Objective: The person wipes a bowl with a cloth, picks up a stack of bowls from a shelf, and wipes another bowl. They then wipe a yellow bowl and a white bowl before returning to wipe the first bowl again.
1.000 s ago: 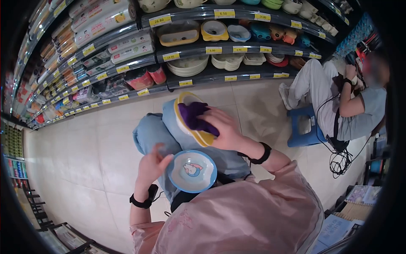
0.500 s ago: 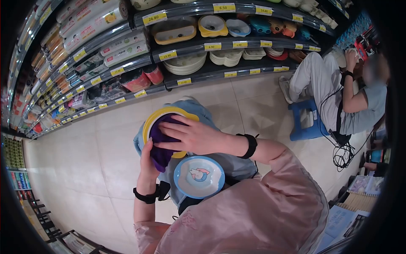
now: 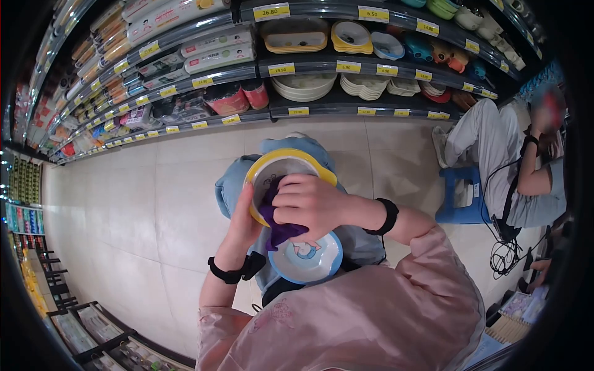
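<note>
A yellow-rimmed bowl [image 3: 289, 154], pale inside with a small dark print, is tilted over my lap. My left hand [image 3: 246, 213] grips its left edge, thumb along the rim. Bunched inside the bowl is a purple cloth [image 3: 286, 234], which hangs out over the near rim. The curled fingers of my right hand [image 3: 312, 205] press that cloth against the inner wall. Closer to my body, a blue-rimmed bowl [image 3: 305, 269] with a cartoon figure at its bottom rests on my lap, partly covered by the cloth and my right hand.
Shelves ahead hold stacked bowls [image 3: 303, 87], trays [image 3: 296, 42] and packaged rolls [image 3: 219, 57] above price tags. At right a person [image 3: 492, 139] sits on a blue stool [image 3: 459, 191], with a coiled black cable [image 3: 506, 256] on the floor. Another rack [image 3: 93, 334] stands at lower left.
My right fingers have gone from spread flat over the cloth to curled around it, uncovering more of the bowl's inside. The view has shifted, and the person at right has raised a hand.
</note>
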The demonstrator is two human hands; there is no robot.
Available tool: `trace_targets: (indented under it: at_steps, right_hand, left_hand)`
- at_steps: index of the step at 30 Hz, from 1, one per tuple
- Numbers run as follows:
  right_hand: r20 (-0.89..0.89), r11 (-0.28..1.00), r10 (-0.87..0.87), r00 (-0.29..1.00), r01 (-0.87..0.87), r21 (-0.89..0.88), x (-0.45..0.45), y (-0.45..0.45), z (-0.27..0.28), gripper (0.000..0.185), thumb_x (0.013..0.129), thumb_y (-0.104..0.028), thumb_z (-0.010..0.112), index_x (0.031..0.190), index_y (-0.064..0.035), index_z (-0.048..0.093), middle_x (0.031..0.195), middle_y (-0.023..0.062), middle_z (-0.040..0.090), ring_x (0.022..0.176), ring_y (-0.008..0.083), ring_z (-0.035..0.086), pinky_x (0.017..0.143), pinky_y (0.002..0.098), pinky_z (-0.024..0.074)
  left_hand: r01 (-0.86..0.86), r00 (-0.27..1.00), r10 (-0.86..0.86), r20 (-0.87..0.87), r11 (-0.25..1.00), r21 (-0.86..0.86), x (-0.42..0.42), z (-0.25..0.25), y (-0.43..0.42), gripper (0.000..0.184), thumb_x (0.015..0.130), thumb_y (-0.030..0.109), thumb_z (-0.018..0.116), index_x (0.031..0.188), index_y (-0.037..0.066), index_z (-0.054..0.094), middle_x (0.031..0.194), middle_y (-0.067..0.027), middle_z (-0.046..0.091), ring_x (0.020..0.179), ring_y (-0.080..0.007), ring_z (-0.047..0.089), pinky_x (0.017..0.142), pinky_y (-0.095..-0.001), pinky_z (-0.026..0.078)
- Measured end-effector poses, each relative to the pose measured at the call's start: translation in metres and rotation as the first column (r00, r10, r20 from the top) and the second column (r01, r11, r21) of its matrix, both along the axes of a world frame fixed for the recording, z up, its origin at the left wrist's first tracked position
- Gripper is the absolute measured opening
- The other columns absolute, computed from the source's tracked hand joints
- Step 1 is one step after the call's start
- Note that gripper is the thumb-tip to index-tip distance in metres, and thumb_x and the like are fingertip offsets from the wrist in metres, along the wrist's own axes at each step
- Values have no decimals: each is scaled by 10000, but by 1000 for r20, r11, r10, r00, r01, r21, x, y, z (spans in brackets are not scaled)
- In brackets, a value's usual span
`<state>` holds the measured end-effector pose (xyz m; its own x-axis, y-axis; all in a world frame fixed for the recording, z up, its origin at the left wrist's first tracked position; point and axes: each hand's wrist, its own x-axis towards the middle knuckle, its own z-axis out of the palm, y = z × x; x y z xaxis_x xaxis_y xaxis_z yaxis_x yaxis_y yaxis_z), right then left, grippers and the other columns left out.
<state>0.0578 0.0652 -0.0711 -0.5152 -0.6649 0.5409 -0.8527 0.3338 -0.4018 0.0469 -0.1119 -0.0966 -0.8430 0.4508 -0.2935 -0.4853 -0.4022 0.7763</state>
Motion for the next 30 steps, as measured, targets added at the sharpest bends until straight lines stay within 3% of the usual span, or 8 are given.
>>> trace_targets:
  at_steps: [4, 7, 11, 14, 16, 22, 26, 30]
  right_hand:
    - [120, 960, 104, 987, -69, -270, 8, 11, -2, 389, 495, -246, 746, 768, -82, 522, 761, 78, 546, 746, 274, 537, 708, 413, 448]
    - [139, 657, -99, 985, 170, -735, 14, 19, -11, 299, 618, -162, 701, 784, -68, 470, 856, 156, 554, 785, 289, 550, 758, 403, 434]
    - [194, 470, -355, 915, 354, -808, 11, 11, 6, 341, 709, -126, 682, 919, -57, 423, 1020, 169, 449, 952, 297, 539, 856, 401, 398]
    - [3, 820, -475, 880, 444, -362, 7, 6, 4, 583, 636, -218, 710, 1127, -57, 439, 1132, 202, 432, 1106, 361, 426, 944, 479, 314]
    - [-63, 818, -574, 817, 575, 18, 13, -14, 12, 724, 643, -370, 658, 1241, -57, 394, 1245, 212, 375, 1205, 346, 344, 990, 500, 222]
    - [-5, 860, -508, 861, 508, 53, 27, -49, -9, 683, 672, -368, 620, 1225, -27, 411, 1096, 225, 456, 1026, 331, 459, 939, 485, 267]
    - [-151, 885, -456, 877, 465, 30, 20, -42, -7, 599, 591, -247, 654, 1130, -48, 484, 926, 132, 505, 854, 253, 504, 868, 416, 324]
    - [15, 963, -268, 963, 268, -26, 10, -28, -2, 381, 587, -108, 630, 952, -103, 520, 844, 58, 522, 781, 218, 513, 800, 358, 361]
  left_hand:
    - [68, 997, -69, 44, 997, 26, -5, 7, 2, 515, 876, 420, 404, 1261, 81, 359, 1186, -76, 477, 1103, -189, 456, 924, -332, 364]
    - [103, 992, -108, 59, 991, 87, -8, 14, -3, 527, 887, 437, 362, 1267, 71, 347, 1224, -92, 455, 1125, -206, 454, 938, -349, 368]
    - [103, 989, -116, 95, 986, 127, -9, 17, -6, 522, 907, 455, 291, 1274, 87, 342, 1232, -99, 442, 1126, -225, 451, 955, -390, 356]
    - [76, 988, -94, 123, 987, 145, -7, 17, -1, 529, 911, 459, 276, 1288, 92, 324, 1248, -97, 432, 1148, -228, 433, 968, -384, 345]
    - [60, 986, -92, 137, 975, 216, -6, 13, 1, 541, 913, 470, 249, 1309, 105, 300, 1280, -90, 406, 1184, -226, 397, 980, -372, 330]
    - [64, 997, -71, 41, 988, 139, -7, 12, -5, 532, 907, 454, 318, 1305, 102, 301, 1272, -70, 410, 1159, -188, 413, 974, -337, 323]
    - [53, 999, -52, -9, 997, 59, -6, 7, -15, 482, 911, 410, 335, 1238, 62, 396, 1171, -69, 495, 1083, -172, 474, 910, -302, 384]
    - [79, 997, -79, 9, 993, -82, -4, 0, -15, 558, 904, 457, 329, 1273, 38, 338, 1200, -88, 465, 1113, -177, 444, 933, -313, 357]
